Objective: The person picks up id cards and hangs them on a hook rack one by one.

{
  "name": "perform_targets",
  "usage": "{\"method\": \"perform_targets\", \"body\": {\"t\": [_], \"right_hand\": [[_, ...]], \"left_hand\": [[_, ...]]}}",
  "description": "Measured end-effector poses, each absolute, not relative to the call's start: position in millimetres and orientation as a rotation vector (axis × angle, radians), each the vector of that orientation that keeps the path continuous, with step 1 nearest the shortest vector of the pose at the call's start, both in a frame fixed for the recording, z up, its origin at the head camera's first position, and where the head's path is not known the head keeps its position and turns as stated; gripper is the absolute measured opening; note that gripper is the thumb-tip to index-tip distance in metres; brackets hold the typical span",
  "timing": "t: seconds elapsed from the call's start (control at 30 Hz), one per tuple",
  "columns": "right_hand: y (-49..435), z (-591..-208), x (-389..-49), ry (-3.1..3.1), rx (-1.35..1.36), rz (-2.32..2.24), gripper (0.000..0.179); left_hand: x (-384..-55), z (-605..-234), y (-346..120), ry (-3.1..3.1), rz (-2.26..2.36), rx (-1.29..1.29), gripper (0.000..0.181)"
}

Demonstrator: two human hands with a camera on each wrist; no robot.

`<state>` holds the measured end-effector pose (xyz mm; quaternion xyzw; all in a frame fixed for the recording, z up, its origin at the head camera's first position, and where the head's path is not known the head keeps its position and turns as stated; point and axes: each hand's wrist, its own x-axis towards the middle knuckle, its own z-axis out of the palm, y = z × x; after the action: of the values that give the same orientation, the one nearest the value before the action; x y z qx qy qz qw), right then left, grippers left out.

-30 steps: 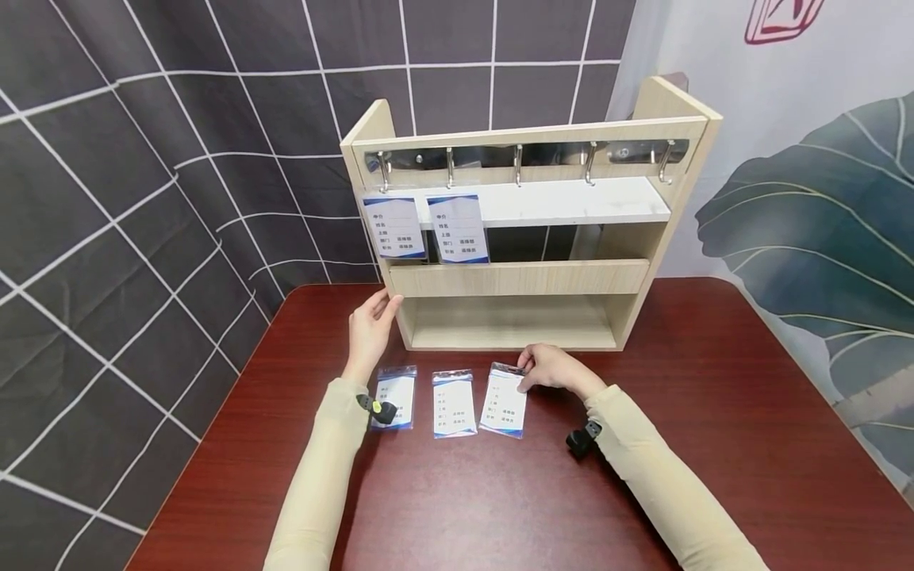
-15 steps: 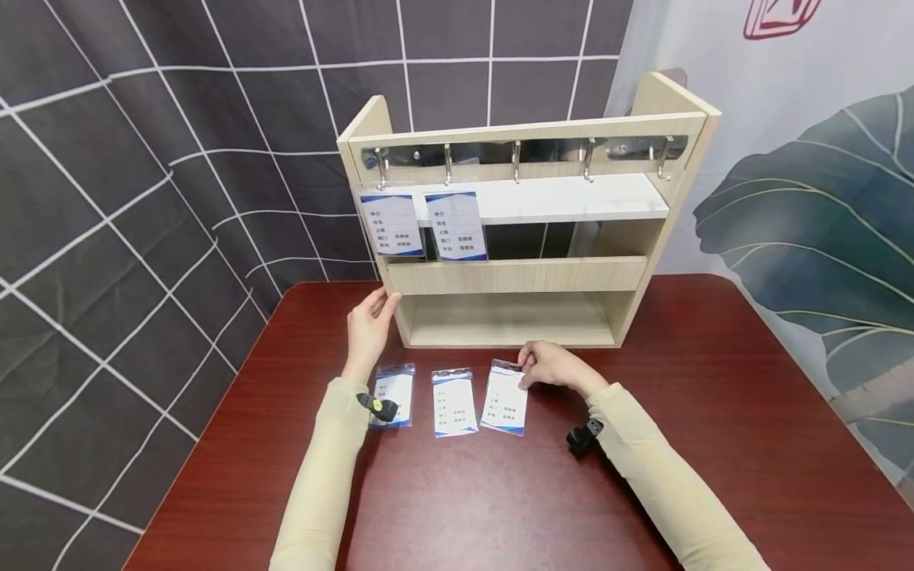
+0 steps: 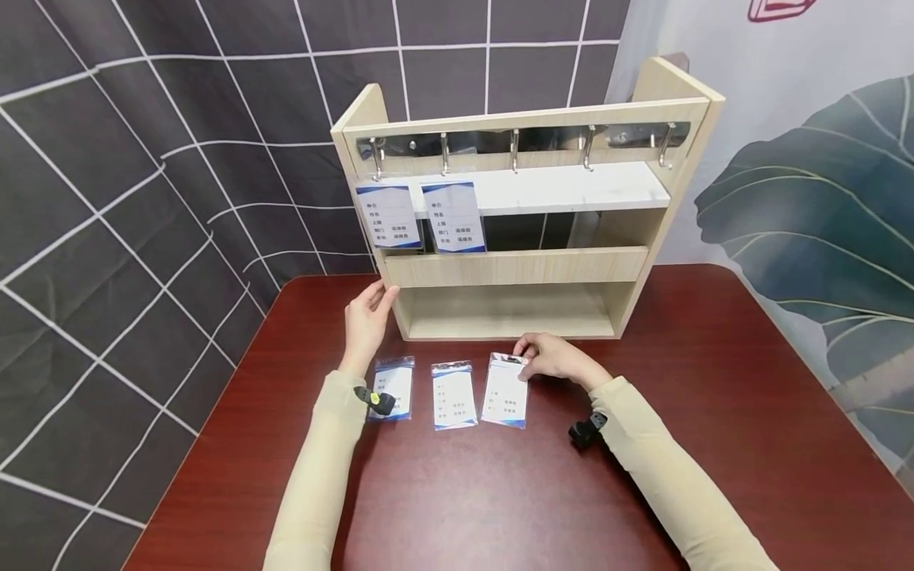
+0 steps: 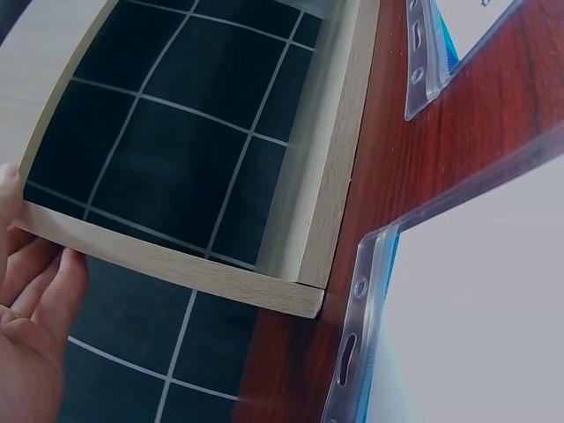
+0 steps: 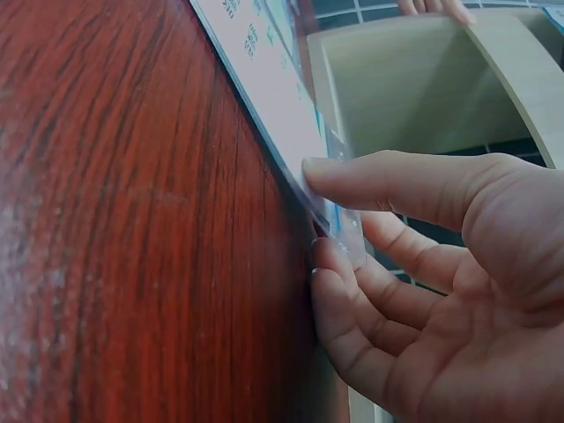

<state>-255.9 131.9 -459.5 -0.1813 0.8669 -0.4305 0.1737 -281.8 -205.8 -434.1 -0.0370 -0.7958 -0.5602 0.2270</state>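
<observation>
On the near side, the bench (image 3: 500, 507) bears three ID badges in clear sleeves, laid face up in a row with their tops toward the rack, which keeps the upper edges easy to reach. The left badge (image 3: 400, 377) is partly covered by a wrist camera (image 3: 382, 404); the middle badge (image 3: 453, 396) lies just beside the slightly slanted right badge (image 3: 505, 396). The right hand (image 3: 555, 359) pinches that last one by its upper right corner, thumb on the face and fingers beneath, probably because a flat sleeve offers little else to grip.

Farther back, the left hand (image 3: 365, 319) grips the edge of the wooden rack's (image 3: 514, 268) left side panel between thumb and fingers, perhaps to steady it. Above, two hung badges (image 3: 389, 216) appear to hang from the two leftmost of five metal hooks (image 3: 515, 151), faces outward and readable. Behind stands a grid-patterned backdrop (image 3: 264, 103).
</observation>
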Motion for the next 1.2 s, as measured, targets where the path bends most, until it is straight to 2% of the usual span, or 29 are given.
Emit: {"method": "perform_targets", "body": {"t": [0.7,1.2], "right_hand": [[158,-453,-255,2.185,-0.356,-1.651,0.04],[158,-420,-250,2.247,-0.358,-1.71,0.019]], "left_hand": [[-286,-439,-201,-2.217,-1.517,-0.081,0.047],[-282,-435,-205,-2.209,-1.508,-0.098,0.046]]}}
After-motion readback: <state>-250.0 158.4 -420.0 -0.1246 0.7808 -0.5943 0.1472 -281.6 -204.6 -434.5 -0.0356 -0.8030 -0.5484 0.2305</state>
